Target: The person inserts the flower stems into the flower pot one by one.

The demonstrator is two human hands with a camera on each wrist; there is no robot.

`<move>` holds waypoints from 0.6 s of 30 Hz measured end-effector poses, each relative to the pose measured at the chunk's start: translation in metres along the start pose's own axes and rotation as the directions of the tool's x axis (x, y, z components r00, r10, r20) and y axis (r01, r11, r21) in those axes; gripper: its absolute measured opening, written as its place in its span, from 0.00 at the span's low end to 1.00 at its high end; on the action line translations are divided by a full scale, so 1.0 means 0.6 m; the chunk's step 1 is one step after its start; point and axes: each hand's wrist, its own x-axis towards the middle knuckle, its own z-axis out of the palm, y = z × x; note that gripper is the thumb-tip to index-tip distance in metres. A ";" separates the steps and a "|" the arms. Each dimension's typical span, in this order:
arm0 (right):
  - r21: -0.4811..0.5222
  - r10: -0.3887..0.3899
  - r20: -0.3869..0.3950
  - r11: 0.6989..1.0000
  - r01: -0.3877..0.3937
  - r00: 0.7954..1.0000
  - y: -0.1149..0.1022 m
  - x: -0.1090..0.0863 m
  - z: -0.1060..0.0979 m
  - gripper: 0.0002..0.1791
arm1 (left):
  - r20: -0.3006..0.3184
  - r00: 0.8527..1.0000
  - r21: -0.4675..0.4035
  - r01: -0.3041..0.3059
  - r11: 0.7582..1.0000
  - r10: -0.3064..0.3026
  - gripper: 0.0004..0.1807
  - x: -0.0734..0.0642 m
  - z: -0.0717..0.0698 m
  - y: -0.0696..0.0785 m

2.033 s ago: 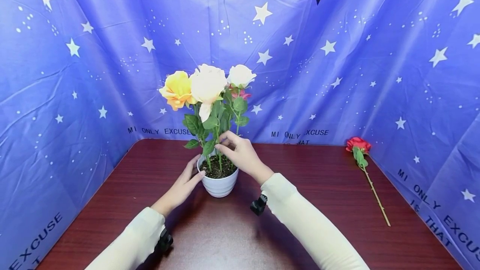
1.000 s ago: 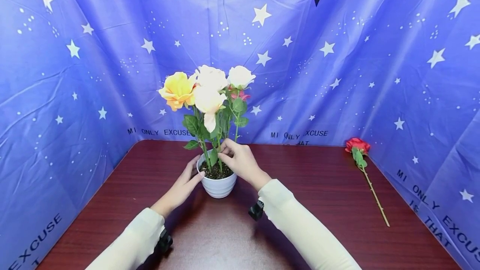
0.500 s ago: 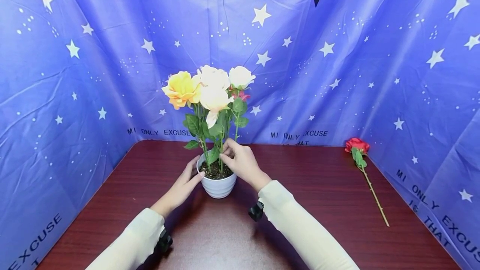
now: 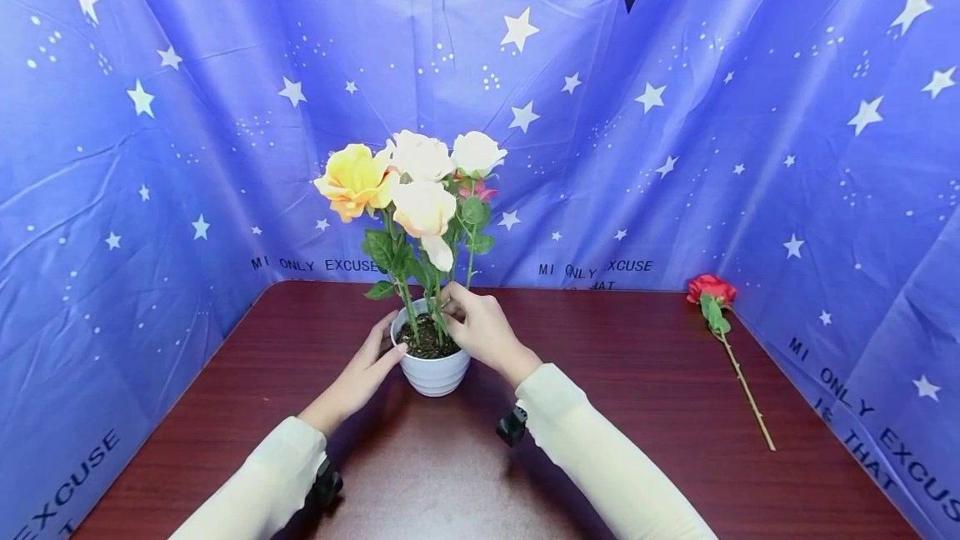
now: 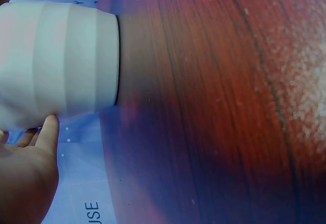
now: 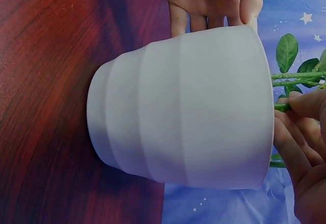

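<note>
A white ribbed flowerpot (image 4: pixel 435 377) stands on the table with dark soil (image 4: pixel 429 335) and several upright roses in it. My left hand (image 4: pixel 366 375) rests against its left side, thumb at the rim and fingers fairly straight along the wall. With thumb and fingertips, my right hand (image 4: pixel 483 330) pinches a green stem (image 6: pixel 282 107) just above the rim. That stem belongs to the pale peach rose (image 4: pixel 424 208) in front. Around it are a yellow rose (image 4: pixel 352 182), a large white rose (image 4: pixel 422 157), a smaller white rose (image 4: pixel 477 153) and a partly hidden pink bloom (image 4: pixel 477 190).
A red rose (image 4: pixel 711 290) with a long bare stem lies on the right side of the reddish-brown table (image 4: pixel 637 373). Blue star-printed cloth (image 4: pixel 585 123) hangs behind the table and along both sides.
My right hand has moved down with the stem, and the pale peach rose has sunk lower in front of the white one. My left hand has stayed at the flowerpot.
</note>
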 end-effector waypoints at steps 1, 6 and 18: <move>0.003 0.010 0.004 1.000 -0.010 1.000 0.000 0.000 0.000 0.11 | 0.001 1.000 0.001 0.001 1.000 -0.001 0.36 0.000 0.000 0.000; 0.015 0.053 0.010 0.998 -0.053 0.999 0.002 0.001 0.000 0.09 | -0.002 1.000 0.001 0.003 1.000 -0.003 0.36 0.000 -0.001 -0.002; 0.018 0.051 -0.002 0.999 -0.051 0.999 0.005 -0.003 0.007 0.10 | -0.004 1.000 -0.008 0.000 1.000 0.000 0.35 -0.001 0.000 0.001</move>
